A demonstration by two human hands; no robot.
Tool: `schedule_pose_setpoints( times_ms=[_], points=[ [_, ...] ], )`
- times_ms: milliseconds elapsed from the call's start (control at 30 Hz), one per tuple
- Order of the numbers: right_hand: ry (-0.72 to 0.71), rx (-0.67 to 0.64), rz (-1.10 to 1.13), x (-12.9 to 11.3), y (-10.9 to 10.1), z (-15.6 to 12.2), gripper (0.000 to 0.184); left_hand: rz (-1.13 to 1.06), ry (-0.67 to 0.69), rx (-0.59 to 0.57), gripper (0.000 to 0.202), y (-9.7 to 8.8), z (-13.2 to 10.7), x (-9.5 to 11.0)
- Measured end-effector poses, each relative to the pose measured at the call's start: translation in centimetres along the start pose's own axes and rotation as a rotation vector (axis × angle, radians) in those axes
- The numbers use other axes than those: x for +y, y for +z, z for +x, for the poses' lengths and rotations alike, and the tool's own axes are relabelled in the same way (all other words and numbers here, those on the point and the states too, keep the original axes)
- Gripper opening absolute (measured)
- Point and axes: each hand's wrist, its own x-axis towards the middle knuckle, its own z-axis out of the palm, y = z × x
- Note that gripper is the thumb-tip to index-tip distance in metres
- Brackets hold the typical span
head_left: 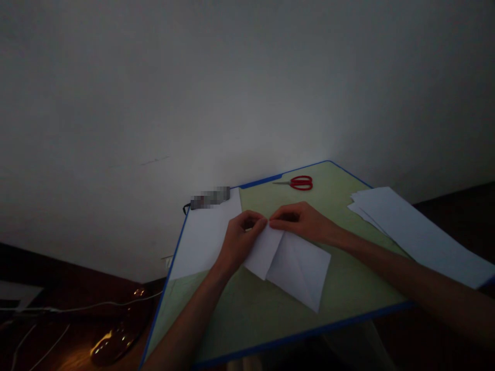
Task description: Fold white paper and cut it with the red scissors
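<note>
A folded sheet of white paper (pixel 299 265) lies at an angle over the green tabletop, with creases and a folded flap showing. My left hand (pixel 244 234) pinches its far edge between thumb and fingers. Close beside it, my right hand (pixel 299 220) pinches the same edge, the two sets of fingertips almost touching. The paper's near corners spread toward me, free of both hands. Beyond my right hand, a pair of scissors (pixel 297 183) with red handles rests on the table, blades pointing left.
The green table (pixel 240 319) has a blue rim and stands against a grey wall (pixel 247 93). A white sheet (pixel 207 239) lies at left, under a blurred-out dark object (pixel 210 198). A stack of white paper (pixel 413 226) sits at the right edge. White cables (pixel 100 305) hang at lower left.
</note>
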Motion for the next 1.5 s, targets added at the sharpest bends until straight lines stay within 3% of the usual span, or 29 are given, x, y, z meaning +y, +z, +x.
schedule_pose_setpoints(
  times_ms=[167, 400, 600, 767, 900, 967, 1100, 1267, 1500],
  points=[
    [0.081, -0.037, 0.104, 0.1, -0.1, -0.1, 0.028, 0.053, 0.028, 0.018, 0.02, -0.3, -0.1, 0.3],
    [0.083, -0.016, 0.124, -0.2, -0.4, 0.1, 0.028, 0.06, 0.023, 0.012, 0.027, -0.5, 0.0, -0.3],
    [0.043, 0.124, 0.102, -0.2, -0.9, 0.2, 0.028, 0.068, -0.126, -0.184, 0.04, -0.6, -0.2, -0.3],
    [0.032, 0.173, 0.113, -0.2, -1.2, 0.2, 0.034, 0.034, -0.187, -0.197, 0.037, -0.8, -0.3, -0.3],
    [0.064, 0.071, 0.106, -0.3, -1.3, 0.2, 0.048, 0.036, -0.175, -0.203, 0.033, -0.8, -0.4, -0.3],
    [0.094, -0.023, 0.148, -0.2, -1.2, 0.2, 0.046, 0.044, -0.16, -0.214, 0.031, -0.8, -0.5, -0.2],
    [0.141, -0.027, 0.229, 0.1, -1.5, 0.3, 0.031, -0.059, -0.174, -0.13, 0.036, -0.7, -0.3, -0.4],
    [0.13, 0.043, 0.218, 0.5, -2.0, 0.4, 0.032, -0.266, -0.152, 0.046, 0.038, -0.5, 0.0, -0.8],
    [0.007, 0.062, 0.07, 0.3, -1.2, 0.7, 0.025, -0.176, -0.122, -0.027, 0.035, 0.2, -0.6, -0.4]
  ],
)
